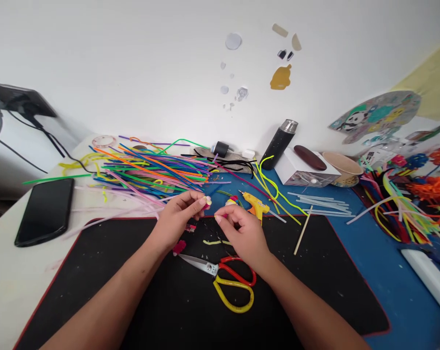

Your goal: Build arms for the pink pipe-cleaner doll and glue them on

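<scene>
Over the black mat (154, 311), my left hand (183, 211) pinches a small fuzzy piece (207, 202) in pink, white and pale yellow between thumb and fingers. My right hand (241, 231) is just to the right, its thumb and index finger closed on a tiny yellowish bit (216, 216) too small to name. Beneath both hands lie scissors (210, 267) with one red and one yellow handle. A dark pink fuzzy piece (179, 247) rests by the blade tip. Behind my right hand is a yellow glue gun (256, 206); a short yellow-green pipe cleaner (212, 242) lies between my wrists.
A heap of coloured pipe cleaners (150, 167) spreads along the back left. At left lies a black phone (44, 211). A black thermos (280, 145), a white box (303, 170), glue sticks (325, 203) and a wooden stick (303, 231) are to the right.
</scene>
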Demonstrator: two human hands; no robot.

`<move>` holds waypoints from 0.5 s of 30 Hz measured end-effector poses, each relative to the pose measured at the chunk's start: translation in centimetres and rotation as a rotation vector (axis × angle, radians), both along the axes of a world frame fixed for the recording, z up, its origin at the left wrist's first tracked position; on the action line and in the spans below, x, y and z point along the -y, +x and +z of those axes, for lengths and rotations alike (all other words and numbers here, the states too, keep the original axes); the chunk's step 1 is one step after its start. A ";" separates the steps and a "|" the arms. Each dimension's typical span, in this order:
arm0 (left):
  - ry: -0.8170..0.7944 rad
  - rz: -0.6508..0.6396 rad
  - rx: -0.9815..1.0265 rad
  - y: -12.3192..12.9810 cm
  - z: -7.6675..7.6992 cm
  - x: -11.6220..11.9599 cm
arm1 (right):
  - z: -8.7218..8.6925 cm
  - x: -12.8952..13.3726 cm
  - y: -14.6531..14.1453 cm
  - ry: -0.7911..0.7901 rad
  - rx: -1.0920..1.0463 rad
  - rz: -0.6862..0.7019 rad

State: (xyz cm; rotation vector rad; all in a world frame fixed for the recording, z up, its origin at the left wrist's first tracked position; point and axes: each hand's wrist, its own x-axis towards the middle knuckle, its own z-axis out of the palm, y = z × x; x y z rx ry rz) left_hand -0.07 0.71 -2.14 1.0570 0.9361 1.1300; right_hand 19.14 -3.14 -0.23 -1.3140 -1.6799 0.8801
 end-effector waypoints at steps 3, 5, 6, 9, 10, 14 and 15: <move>-0.029 -0.052 -0.010 0.2 0.1 0.2 | 0.7 -0.3 -0.2 0.041 -0.068 -0.060; -0.057 -0.068 -0.006 0.4 0.3 0.3 | 0.9 -0.4 -0.4 0.064 -0.087 -0.086; -0.067 -0.072 -0.002 0.5 0.4 0.4 | 0.9 -0.4 -0.5 0.073 -0.094 -0.091; -0.089 -0.083 0.007 0.6 0.7 0.5 | 0.7 -0.4 -0.8 0.090 -0.095 -0.083; -0.094 -0.087 0.006 0.7 0.9 0.5 | 0.6 -0.4 -0.8 0.093 -0.092 -0.080; -0.092 -0.104 -0.023 0.7 1.1 0.6 | 0.3 -0.4 -0.7 0.100 -0.082 -0.090; -0.089 -0.106 -0.026 0.7 1.1 0.6 | 0.3 -0.3 -0.7 0.099 -0.079 -0.097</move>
